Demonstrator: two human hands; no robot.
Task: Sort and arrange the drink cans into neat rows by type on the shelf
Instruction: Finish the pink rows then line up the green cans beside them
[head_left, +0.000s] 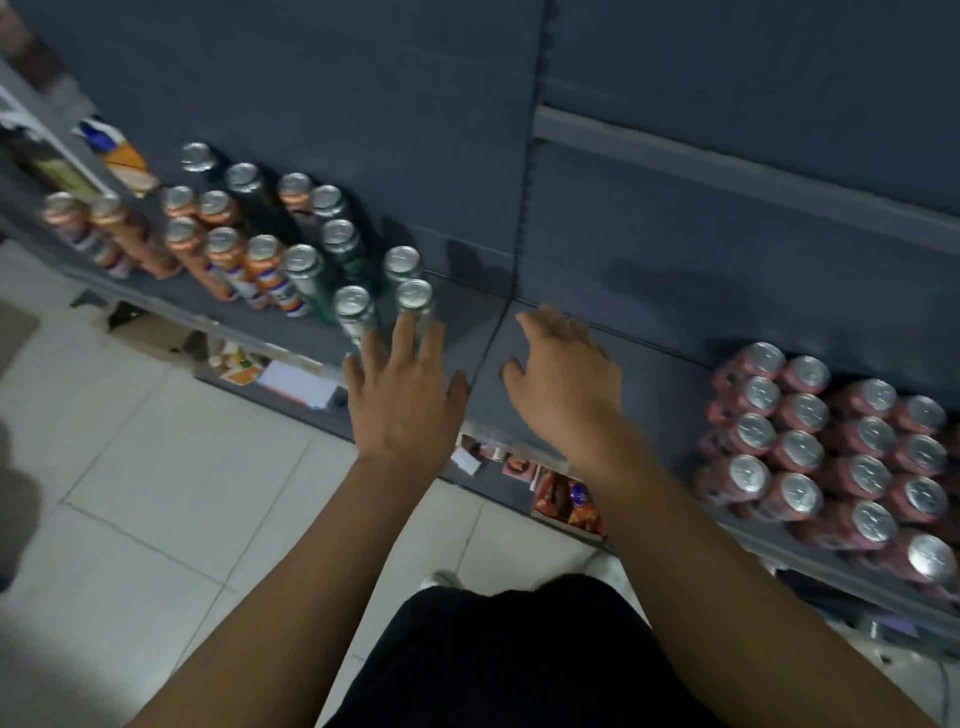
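A dark grey shelf (519, 332) runs across the view. On its left part stand several orange cans (223, 249) and, to their right, several green cans (340, 241). Two green cans stand nearest me, one (354, 306) beside another (414, 297). My left hand (405, 400) is spread with straight fingers, its fingertips against those two front cans. Over the bare middle of the shelf hovers my right hand (566, 379), fingers relaxed and holding nothing. At the right, several red cans (831, 441) stand packed in tight rows.
A lower shelf (322, 379) under the cans holds small boxes and snack packets (569, 501). Above, the shelf's back panel (363, 104) is bare. White floor tiles (156, 493) spread to the left, and my dark trousers fill the bottom middle.
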